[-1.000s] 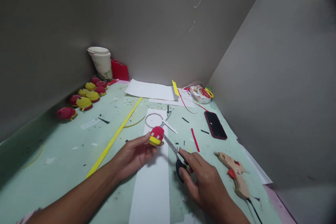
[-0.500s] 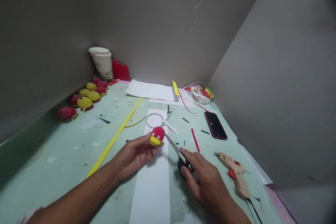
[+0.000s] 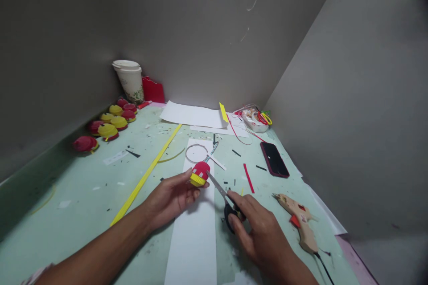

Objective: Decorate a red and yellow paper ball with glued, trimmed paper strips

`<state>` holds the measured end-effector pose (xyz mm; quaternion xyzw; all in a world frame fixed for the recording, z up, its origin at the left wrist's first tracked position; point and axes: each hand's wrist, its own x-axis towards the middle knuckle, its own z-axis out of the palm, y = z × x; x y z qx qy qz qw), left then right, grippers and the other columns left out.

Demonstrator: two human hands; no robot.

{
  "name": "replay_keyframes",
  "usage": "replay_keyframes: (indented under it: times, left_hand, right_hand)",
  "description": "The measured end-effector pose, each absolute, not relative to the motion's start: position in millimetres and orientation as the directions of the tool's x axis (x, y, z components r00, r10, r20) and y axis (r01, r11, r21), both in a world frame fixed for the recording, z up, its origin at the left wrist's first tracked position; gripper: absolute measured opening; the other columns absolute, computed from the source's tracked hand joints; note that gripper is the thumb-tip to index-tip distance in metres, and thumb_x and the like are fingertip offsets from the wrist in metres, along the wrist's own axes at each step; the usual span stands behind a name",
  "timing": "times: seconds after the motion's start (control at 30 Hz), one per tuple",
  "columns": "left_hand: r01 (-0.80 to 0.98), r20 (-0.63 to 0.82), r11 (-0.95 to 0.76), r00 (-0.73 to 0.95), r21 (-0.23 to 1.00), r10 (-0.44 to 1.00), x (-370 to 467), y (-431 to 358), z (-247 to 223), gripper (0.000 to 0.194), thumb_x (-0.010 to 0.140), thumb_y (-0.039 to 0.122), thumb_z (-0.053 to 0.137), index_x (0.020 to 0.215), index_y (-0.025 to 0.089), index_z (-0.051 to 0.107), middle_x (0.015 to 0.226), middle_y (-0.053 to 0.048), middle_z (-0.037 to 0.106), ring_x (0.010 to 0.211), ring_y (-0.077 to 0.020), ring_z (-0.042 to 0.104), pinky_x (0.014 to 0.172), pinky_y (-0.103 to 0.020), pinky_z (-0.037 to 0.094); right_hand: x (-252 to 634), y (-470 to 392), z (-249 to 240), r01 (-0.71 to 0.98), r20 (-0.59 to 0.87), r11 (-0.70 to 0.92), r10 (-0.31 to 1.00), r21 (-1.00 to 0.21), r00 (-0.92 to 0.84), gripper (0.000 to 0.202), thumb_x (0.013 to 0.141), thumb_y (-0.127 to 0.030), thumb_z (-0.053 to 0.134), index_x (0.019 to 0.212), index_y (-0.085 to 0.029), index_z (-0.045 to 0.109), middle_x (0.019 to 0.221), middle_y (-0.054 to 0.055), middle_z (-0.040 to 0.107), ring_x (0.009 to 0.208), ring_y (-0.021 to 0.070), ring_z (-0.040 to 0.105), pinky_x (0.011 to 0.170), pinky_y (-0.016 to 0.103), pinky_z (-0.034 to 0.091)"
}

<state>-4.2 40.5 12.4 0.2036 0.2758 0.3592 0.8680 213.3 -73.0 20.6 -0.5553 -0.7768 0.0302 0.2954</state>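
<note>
Red-and-yellow piece [image 3: 201, 170] stays pinched in your left hand [image 3: 176, 192], between the desk's [image 3: 80, 196] side edges; your right hand [image 3: 257, 223], gripping scissors [image 3: 218, 184], has edged them slightly leftward.

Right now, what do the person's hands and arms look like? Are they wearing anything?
The left hand and right hand look bare. A bit of pale sleeve shows on the left arm; no sleeve shows on the right arm.

Scissors [image 3: 218, 184], phone [image 3: 274, 159] and glue gun [image 3: 303, 222] number one each.
</note>
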Motion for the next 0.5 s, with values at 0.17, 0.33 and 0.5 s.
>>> replay_keyframes:
  times: [0.17, 0.33, 0.5]
  left_hand:
    - [-0.501, -0.336, 0.672, 0.604, 0.546, 0.723, -4.2, 41.3, 10.7, 0.021, 0.092, 0.018, 0.06, 0.101, 0.003, 0.072, 0.09, -0.02, 0.077, 0.07, -0.0181, 0.072, 0.065, -0.023, 0.059]
    - [-0.507, -0.339, 0.668, 0.596, 0.545, 0.728, -4.2, 40.8, 11.2, 0.021, 0.092, 0.018, 0.06, 0.101, 0.002, 0.071, 0.09, -0.021, 0.076, 0.069, -0.0187, 0.072, 0.066, -0.024, 0.06]
    - [-0.5, -0.356, 0.675, 0.591, 0.543, 0.724, -4.7, 40.7, 11.9, 0.021, 0.092, 0.018, 0.06, 0.098, 0.002, 0.071, 0.089, -0.021, 0.076, 0.064, -0.0171, 0.071, 0.063, -0.023, 0.059]
  right_hand:
    - [214.6, -71.7, 17.7, 0.841, 0.443, 0.394, 0.871, -0.37, -0.213, 0.039, 0.095, -0.02, 0.046, 0.133, -0.017, 0.054, 0.091, 0.009, 0.069, 0.074, 0.0205, 0.066, 0.067, 0.031, 0.056]
    - [222.3, -66.8, 11.7, 0.868, 0.48, 0.325, 0.87, -0.377, -0.117, 0.039, 0.095, -0.021, 0.046, 0.134, -0.019, 0.053, 0.098, 0.01, 0.07, 0.085, 0.0226, 0.068, 0.072, 0.032, 0.057]
    - [229.0, -64.2, 14.3, 0.961, 0.487, 0.057, 0.869, -0.27, 0.085, 0.039, 0.094, -0.025, 0.051, 0.132, -0.019, 0.056, 0.098, 0.012, 0.066, 0.084, 0.0277, 0.066, 0.066, 0.037, 0.055]
